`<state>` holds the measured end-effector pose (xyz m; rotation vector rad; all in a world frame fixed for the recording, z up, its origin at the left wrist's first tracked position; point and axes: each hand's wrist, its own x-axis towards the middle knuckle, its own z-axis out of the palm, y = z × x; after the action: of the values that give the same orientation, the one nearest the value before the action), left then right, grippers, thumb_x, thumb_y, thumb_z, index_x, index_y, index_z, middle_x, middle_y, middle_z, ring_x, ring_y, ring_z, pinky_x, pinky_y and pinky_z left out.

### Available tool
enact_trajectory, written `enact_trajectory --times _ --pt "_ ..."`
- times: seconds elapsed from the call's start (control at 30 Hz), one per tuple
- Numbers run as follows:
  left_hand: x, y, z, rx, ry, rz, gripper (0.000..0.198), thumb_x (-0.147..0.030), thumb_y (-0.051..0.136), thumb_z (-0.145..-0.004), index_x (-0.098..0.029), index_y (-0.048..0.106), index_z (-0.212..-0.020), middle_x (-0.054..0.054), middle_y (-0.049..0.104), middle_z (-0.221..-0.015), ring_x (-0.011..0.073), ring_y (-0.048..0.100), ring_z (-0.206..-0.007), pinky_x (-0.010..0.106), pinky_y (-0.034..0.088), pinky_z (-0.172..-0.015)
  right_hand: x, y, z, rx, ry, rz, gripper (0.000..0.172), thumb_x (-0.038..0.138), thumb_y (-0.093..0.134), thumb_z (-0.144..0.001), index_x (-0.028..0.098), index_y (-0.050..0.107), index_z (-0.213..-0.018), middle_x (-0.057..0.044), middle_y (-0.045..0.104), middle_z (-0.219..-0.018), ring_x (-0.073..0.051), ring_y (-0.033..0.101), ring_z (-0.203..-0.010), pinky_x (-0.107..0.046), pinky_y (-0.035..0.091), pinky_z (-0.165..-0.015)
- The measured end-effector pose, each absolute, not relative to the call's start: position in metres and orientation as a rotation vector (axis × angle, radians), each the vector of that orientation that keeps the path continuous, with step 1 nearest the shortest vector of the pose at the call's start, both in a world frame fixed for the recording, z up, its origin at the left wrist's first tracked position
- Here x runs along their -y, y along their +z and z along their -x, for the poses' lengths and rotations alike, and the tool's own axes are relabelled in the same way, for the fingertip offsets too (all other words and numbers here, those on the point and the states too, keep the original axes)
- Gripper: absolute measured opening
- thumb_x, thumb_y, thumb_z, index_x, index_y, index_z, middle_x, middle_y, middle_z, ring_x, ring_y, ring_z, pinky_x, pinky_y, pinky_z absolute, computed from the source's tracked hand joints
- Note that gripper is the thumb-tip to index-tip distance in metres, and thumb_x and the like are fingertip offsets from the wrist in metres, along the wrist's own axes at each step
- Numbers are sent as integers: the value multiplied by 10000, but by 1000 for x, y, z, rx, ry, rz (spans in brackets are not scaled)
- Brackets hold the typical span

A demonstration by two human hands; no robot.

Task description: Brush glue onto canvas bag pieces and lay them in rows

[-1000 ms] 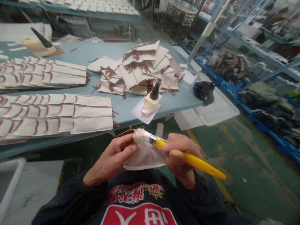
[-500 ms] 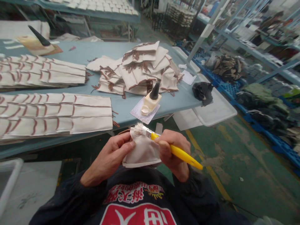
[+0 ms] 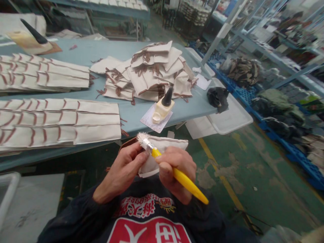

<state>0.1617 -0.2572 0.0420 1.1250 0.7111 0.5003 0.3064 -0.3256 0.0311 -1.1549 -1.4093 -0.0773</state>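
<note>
Pinching the left side of a cream fabric pouch (image 3: 168,143), the left hand (image 3: 124,165) holds it in front of a dark garment (image 3: 146,221) with red and white print. The right hand (image 3: 178,168) has its grip closed around a yellow-handled paintbrush (image 3: 189,185), whose pale bristles sit at the pouch's upper left edge, just beside the left fingers. Beyond, on a blue-green table (image 3: 194,109), a cream bottle (image 3: 161,110) with a black cone rests on a speckled card (image 3: 157,125). Behind it lies a loose heap of pouches (image 3: 149,76) with brown cords; to the left, overlapping rows of pouches (image 3: 58,123)
</note>
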Motion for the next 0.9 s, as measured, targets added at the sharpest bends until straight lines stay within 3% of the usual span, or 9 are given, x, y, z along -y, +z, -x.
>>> enact_trajectory --times 0.17,0.3,0.47,0.57,0.67,0.73,0.9 --pt "252 44 -156 -647 500 -1171 348 -408 707 -976 -132 793 -1170 68 734 -955 154 572 -745 210 477 -634 312 27 -323 1290 -207 1220 164 345 562 -1073 254 658 -976 26 687 -714 -140 677 -610 -264 552 -595" --pt "243 45 -154 -609 507 -1106 319 -401 777 -925 -151 828 -1116 63 748 -944 160 591 -765 205 491 -652 303 24 -337 1398 -178 1367 144 318 553 -1081 233 670 -1091 -18 768 -892 -151 735 -742 -272 595 -694" --pt "223 46 -144 -638 396 -1097 429 -516 728 -956 -161 814 -1182 50 750 -865 158 601 -673 209 472 -568 293 24 -341 1347 -151 1447 222 333 518 -1092 214 681 -999 -11 751 -855 -138 716 -709 -258 576 -667" --pt "215 45 -134 -644 383 -1280 521 -592 625 -1003 -139 817 -1176 95 783 -943 223 693 -829 259 556 -705 291 25 -349 1185 -168 1525 245 382 528 -1091 213 680 -1000 -12 725 -851 -142 689 -721 -272 555 -689" --pt "216 39 -130 -601 325 -1447 381 -475 699 -966 -146 823 -1112 91 797 -983 247 709 -931 275 565 -816 288 20 -357 1095 -128 1572 267 429 535 -1089 220 670 -993 -1 708 -847 -137 655 -712 -278 526 -694" --pt "219 35 -133 -532 257 -1548 283 -372 662 -979 -136 810 -1030 67 774 -906 202 667 -824 236 530 -735 282 13 -360 1076 -88 1590 274 441 542 -1085 215 664 -988 11 692 -807 -131 635 -678 -275 504 -669" --pt "228 29 -141 -480 307 -1635 322 -306 523 -1031 -120 742 -885 17 638 -742 134 503 -657 194 423 -588 281 6 -363 1054 -136 1560 259 400 526 -1086 198 679 -1034 14 681 -758 -131 646 -654 -292 524 -692"
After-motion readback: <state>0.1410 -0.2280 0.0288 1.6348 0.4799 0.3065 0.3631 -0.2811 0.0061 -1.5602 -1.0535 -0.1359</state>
